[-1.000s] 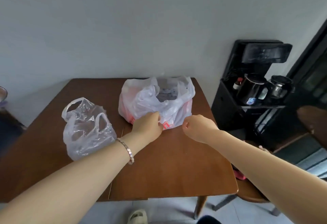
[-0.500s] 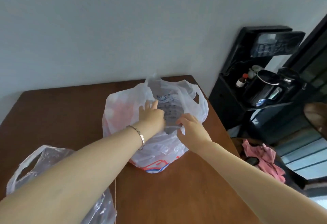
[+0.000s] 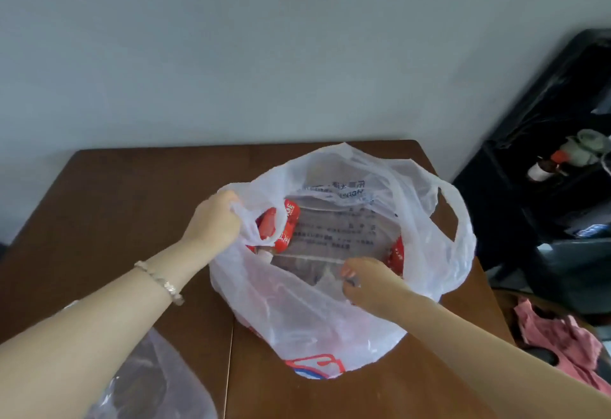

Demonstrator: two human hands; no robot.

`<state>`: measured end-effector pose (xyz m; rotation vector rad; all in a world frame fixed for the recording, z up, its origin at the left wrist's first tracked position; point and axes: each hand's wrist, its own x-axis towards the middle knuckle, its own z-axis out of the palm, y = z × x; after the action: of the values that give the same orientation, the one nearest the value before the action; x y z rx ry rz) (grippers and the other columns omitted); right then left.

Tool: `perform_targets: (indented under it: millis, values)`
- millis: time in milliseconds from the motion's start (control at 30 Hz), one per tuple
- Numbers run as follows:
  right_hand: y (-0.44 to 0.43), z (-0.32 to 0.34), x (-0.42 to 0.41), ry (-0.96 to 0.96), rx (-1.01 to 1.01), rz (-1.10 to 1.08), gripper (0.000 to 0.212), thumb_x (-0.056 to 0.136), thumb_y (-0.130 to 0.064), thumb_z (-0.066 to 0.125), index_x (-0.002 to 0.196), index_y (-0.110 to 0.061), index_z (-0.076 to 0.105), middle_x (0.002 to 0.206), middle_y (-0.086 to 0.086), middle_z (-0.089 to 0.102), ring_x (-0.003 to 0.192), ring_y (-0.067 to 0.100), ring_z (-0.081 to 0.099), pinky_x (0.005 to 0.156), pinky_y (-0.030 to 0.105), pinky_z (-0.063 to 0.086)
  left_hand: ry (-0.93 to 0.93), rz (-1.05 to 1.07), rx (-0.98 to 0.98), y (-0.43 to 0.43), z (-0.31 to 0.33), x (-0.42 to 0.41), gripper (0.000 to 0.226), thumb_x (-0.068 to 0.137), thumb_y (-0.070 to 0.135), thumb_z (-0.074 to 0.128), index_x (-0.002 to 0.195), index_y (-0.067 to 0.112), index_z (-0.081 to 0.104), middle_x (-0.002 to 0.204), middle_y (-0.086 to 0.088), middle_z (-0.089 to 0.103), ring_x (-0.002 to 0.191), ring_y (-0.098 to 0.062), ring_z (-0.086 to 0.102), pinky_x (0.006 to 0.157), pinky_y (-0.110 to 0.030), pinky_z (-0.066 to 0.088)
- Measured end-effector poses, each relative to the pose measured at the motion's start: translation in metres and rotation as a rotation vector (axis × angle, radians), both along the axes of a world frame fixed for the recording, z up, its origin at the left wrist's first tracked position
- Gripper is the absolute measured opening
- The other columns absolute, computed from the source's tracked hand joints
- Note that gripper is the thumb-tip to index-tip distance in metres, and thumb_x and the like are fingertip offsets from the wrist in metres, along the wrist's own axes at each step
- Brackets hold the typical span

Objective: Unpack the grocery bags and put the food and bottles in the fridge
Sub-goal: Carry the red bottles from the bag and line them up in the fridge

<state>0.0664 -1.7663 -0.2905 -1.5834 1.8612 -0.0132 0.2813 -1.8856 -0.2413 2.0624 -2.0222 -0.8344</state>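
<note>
On the brown table, toward its right half, a white bag standing with the mouth pulled wide. At the left side of the mouth, left hand with fingers curled tight round the handle there, clamped on the thin film. At the near rim, right hand with fingertips pressed together on a fold of plastic, pinching it; hard to tell whether only the bag or also the wrap of the pack inside. Inside the bag, just beside the left hand, red packets with white letters. In the middle, a flat clear pack with dark print, lying across. At right, one more bit of red against the bag wall. Right handle free, hanging open toward the right edge of the table. On the left wrist, a pale bracelet. At lower left, partly under the left forearm, a clear bag, apart from the white one. Beyond the right edge of the table, a black stand with a small red-capped bottle, and lower down a pink cloth. Behind all, plain grey wall.
</note>
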Motion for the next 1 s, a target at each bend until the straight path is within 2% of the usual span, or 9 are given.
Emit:
perform_targets:
  millis: [100,267,433,567,700,800,867,933,1000]
  values:
    - [-0.019,-0.005,0.017,-0.056,-0.023,0.0,0.026,0.093,-0.024,0.049,0.114,-0.015,0.062,0.118,0.003,0.061,0.106,0.022,0.059,0.088,0.027,0.046,0.019,0.155,-0.004,-0.004,-0.008,0.043,0.035,0.082,0.026,0.048,0.108,0.003,0.057,0.103,-0.014,0.061,0.096,-0.033,0.057,0.073,-0.032,0.041]
    - [-0.069,-0.008,0.063,-0.068,-0.169,0.114,0.042,0.088,-0.011,0.054,0.13,-0.014,0.05,0.134,0.007,0.046,0.124,0.025,0.044,0.102,0.033,0.038,-0.109,0.11,0.128,0.001,-0.03,0.071,0.082,0.077,0.063,0.06,0.139,0.017,0.031,0.126,-0.005,0.054,0.109,-0.025,0.057,0.086,-0.039,0.048]
    - [-0.102,-0.016,0.106,0.143,-0.307,0.512,0.064,0.087,-0.019,0.063,0.143,-0.019,0.031,0.147,0.003,0.032,0.137,0.025,0.029,0.113,0.038,0.023,-0.067,0.22,-0.215,-0.016,-0.042,0.096,0.05,0.095,0.037,0.049,0.137,0.013,0.036,0.116,-0.013,0.061,0.09,-0.027,0.058,0.063,-0.03,0.04]
    - [-0.113,-0.02,0.133,-0.149,-0.356,0.328,0.067,0.085,-0.042,0.064,0.141,-0.027,0.031,0.146,-0.003,0.031,0.134,0.022,0.032,0.108,0.04,0.035,-0.188,0.15,-0.422,-0.026,-0.045,0.098,0.034,0.095,0.012,0.05,0.129,0.013,0.046,0.105,-0.011,0.059,0.073,-0.026,0.054,0.055,-0.03,0.034]
    - [-0.127,-0.022,0.153,-0.038,-0.285,0.256,0.047,0.089,-0.038,0.059,0.131,-0.025,0.043,0.136,0.001,0.039,0.129,0.024,0.034,0.096,0.041,0.044,-0.387,-0.332,-0.58,-0.035,-0.06,0.103,0.089,0.059,-0.016,0.073,0.131,0.026,0.042,0.11,-0.02,0.048,0.05,-0.028,0.054,0.038,-0.025,0.037]
    - [-0.122,-0.02,0.149,0.016,-0.308,0.25,0.039,0.092,-0.035,0.055,0.127,-0.019,0.047,0.128,0.003,0.048,0.119,0.025,0.046,0.083,0.036,0.044,-0.598,-0.583,-0.565,-0.041,-0.07,0.11,0.108,0.036,-0.003,0.089,0.131,0.028,0.049,0.094,-0.021,0.048,0.038,-0.017,0.029,0.032,-0.017,0.028]
    - [-0.111,-0.019,0.136,-0.018,-0.257,0.227,0.035,0.092,-0.037,0.054,0.121,-0.018,0.047,0.116,0.004,0.056,0.105,0.027,0.055,0.078,0.035,0.046,-0.694,-0.558,-0.349,-0.037,-0.067,0.106,0.095,0.049,0.015,0.091,0.134,0.026,0.049,0.086,-0.011,0.039,0.043,-0.014,0.022,0.032,-0.019,0.028]
    - [-0.096,-0.018,0.122,-0.038,-0.21,0.194,0.032,0.092,-0.039,0.054,0.115,-0.019,0.046,0.106,0.005,0.061,0.093,0.026,0.059,0.076,0.036,0.05,-0.723,-0.457,-0.186,-0.03,-0.071,0.099,0.06,0.085,0.027,0.066,0.137,0.023,0.035,0.093,-0.006,0.03,0.054,-0.013,0.033,0.045,-0.02,0.033]
    - [-0.084,-0.016,0.109,-0.047,-0.187,0.153,0.028,0.091,-0.041,0.054,0.107,-0.021,0.044,0.099,0.002,0.064,0.085,0.023,0.06,0.073,0.035,0.05,-0.693,-0.332,-0.179,-0.022,-0.069,0.086,0.041,0.094,0.032,0.048,0.132,0.018,0.039,0.106,-0.007,0.035,0.077,-0.018,0.046,0.065,-0.025,0.042]
